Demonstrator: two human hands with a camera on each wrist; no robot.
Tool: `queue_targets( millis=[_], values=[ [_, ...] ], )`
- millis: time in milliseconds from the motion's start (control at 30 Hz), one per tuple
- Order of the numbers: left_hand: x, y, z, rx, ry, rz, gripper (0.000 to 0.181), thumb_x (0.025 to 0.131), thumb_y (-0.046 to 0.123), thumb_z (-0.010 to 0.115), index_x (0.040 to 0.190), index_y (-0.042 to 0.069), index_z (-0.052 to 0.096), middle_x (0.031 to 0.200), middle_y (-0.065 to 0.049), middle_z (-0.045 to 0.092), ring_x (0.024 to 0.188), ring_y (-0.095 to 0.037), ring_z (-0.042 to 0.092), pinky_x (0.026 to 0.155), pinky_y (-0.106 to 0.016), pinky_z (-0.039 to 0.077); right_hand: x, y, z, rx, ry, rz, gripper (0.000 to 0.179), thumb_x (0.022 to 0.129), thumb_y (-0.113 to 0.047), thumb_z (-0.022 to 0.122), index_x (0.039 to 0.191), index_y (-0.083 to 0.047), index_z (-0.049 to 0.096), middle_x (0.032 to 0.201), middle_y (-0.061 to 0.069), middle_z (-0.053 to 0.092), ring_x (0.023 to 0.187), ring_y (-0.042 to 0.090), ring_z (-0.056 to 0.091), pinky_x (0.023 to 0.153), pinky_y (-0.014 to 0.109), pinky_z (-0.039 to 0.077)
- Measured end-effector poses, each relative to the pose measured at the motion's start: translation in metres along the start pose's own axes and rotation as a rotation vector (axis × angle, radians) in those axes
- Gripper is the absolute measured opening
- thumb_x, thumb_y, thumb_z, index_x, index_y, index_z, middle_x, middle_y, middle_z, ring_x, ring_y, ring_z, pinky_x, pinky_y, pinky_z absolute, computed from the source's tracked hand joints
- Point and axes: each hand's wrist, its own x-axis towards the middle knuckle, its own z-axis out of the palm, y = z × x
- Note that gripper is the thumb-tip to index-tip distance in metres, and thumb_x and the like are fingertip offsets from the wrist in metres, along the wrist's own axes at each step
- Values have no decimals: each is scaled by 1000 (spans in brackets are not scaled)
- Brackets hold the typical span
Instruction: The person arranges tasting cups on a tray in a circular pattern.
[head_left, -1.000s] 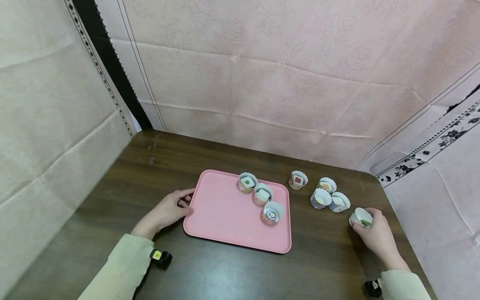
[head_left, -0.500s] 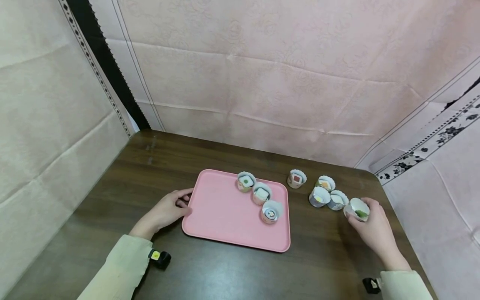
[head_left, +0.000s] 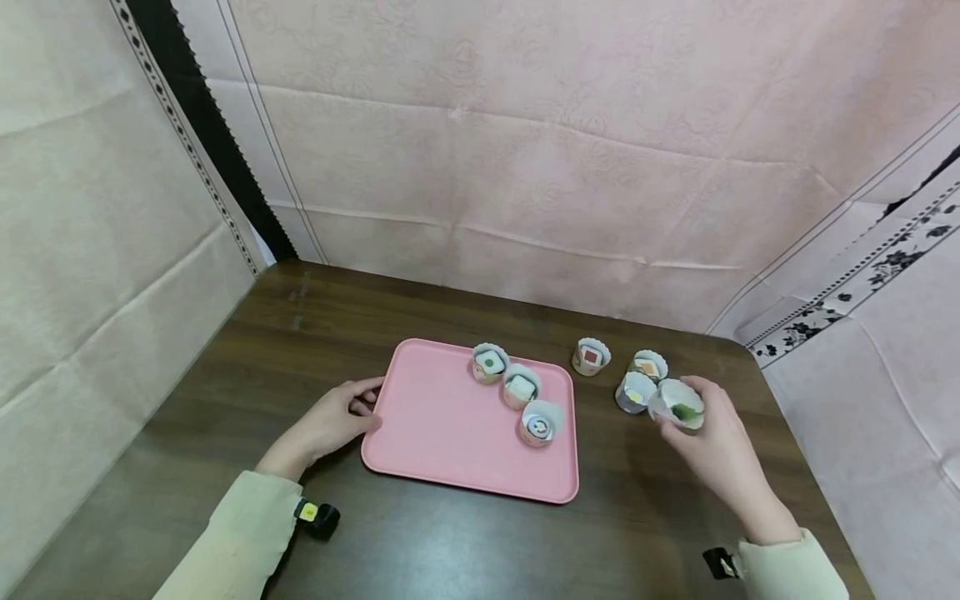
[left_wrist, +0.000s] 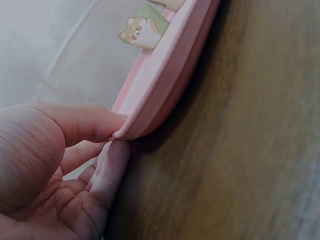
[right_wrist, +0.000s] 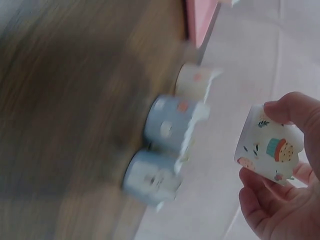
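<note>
A white paper cup (right_wrist: 270, 145) hung off the table (head_left: 637, 517), gripped between the right hand's (head_left: 716, 446) thumb and fingers.
The step in hand looked like shifting this cup, a green piece (head_left: 686, 412) inside, toward the pink tray (head_left: 442, 425); the next move seemed to call for a level carry leftward, then a gentle lowering. The left hand (head_left: 330, 425) pinched the tray's left rim. Three filled cups (head_left: 521, 387) crowded the tray's right side, narrowing any landing there. Between hand and tray stood a yellow-filled cup (head_left: 633, 393), easily knocked; just behind it, an orange-filled cup (head_left: 648, 365), and farther left, a red-filled cup (head_left: 591, 357).
</note>
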Motion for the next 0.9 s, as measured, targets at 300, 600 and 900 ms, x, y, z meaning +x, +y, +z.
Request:
queue_targets(
  millis=[300,600,900],
  values=[
    [-1,1,0,9,4,-5,61,77,13,69,132,22,44,106,-7,46,87,-22,47,65,-32,45,-1,-48,32,60,-50,-215,67,68,-27,76,124,-10,42,107,2,48,91,15,48,76,35,40],
    [-3,2,0,7,1,-7,61,77,13,68,132,20,44,106,-7,46,88,-22,46,65,-31,45,-9,-92,59,106,-187,-331,63,70,-25,73,124,-16,42,108,-4,47,94,9,46,79,32,42],
    [-4,4,0,11,2,2,61,77,12,68,132,20,44,104,-6,46,88,-22,47,66,-32,45,-14,-115,82,100,-242,-356,62,70,-32,74,123,-22,43,107,-10,49,93,8,46,81,34,40]
  ],
)
